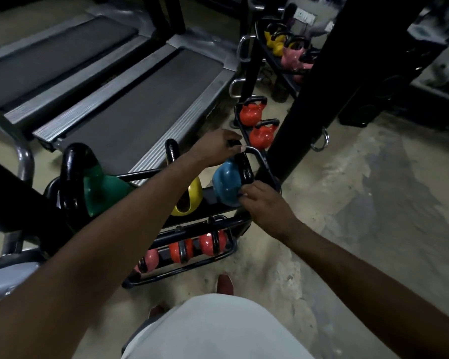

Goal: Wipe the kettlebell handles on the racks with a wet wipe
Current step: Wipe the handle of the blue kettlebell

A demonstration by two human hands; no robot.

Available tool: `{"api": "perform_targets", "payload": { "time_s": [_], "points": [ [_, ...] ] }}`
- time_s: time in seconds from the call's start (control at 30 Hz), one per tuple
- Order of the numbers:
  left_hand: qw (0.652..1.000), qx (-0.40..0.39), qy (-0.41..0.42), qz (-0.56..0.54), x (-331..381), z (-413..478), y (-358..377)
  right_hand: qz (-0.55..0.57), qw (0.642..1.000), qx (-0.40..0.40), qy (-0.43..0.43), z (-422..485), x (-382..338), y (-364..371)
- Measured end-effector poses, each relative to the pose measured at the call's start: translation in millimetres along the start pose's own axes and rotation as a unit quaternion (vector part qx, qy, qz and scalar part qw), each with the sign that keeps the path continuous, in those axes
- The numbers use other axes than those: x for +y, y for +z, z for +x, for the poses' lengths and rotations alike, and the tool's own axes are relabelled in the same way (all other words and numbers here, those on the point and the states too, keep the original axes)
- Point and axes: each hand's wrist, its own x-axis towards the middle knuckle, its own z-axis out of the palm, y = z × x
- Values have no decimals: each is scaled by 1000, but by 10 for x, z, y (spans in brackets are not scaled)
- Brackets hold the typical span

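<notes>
The person leaned over a low black rack (219, 224) that stood beside two treadmills (130, 104). On its upper shelf sat a green kettlebell (101, 190), a yellow kettlebell (189, 198) and, at the right end, a blue kettlebell (224, 183) with a black handle (245, 169). The left hand (215, 149) reached across the shelf and was clenched over the top of that handle, with a small pale scrap at the fingertips (possibly the wet wipe (242, 149), though too little of it showed to be sure). The right hand (263, 203) was lower down, its fingers pressed against the side of the blue kettlebell where the handle met the body; whether it truly gripped the bell or only steadied it could not be told.

On the rack's lower shelf lay a pink kettlebell (151, 257) and two red-orange kettlebells (208, 243). Beyond a thick black post (309, 99), two more orange kettlebells (252, 114) rested on a second rack, and further back yellow and pink ones (283, 47) sat on a higher shelf. The floor (360, 190) was worn, patchy concrete.
</notes>
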Motion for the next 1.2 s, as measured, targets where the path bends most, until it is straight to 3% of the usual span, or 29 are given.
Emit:
{"api": "perform_targets", "payload": {
  "time_s": [0.23,0.37,0.43,0.5,0.6,0.7,0.83,0.97,1.03,1.13,1.2],
  "points": [
    [1000,-8,9,-28,-17,-11,-45,-3,998,-4,55,72,-131,16],
    [999,-9,4,-42,-56,3,-25,77,980,49,178,17,-112,-115],
    [999,-9,-1,-48,-67,4,-12,145,952,92,253,-91,-184,-90],
    [998,-8,-1,-56,-73,9,-10,236,896,141,348,-128,-197,-80],
    [997,-10,-3,-70,-81,13,-36,334,816,154,445,56,-80,-89],
    [998,-20,-5,-67,-59,8,-58,365,793,132,470,74,-110,-58],
    [998,-15,-3,-67,-38,-15,-45,384,801,106,448,-100,-105,-79],
    [997,0,-24,-70,6,-38,-65,425,794,141,411,232,104,-156],
    [997,6,-32,-71,20,-43,-43,391,827,150,375,164,50,-138],
    [996,22,-46,-77,63,-38,18,283,909,146,269,-131,-45,-107],
    [987,43,-82,-132,88,-72,96,256,935,148,197,-38,154,-101]
  ]
}}
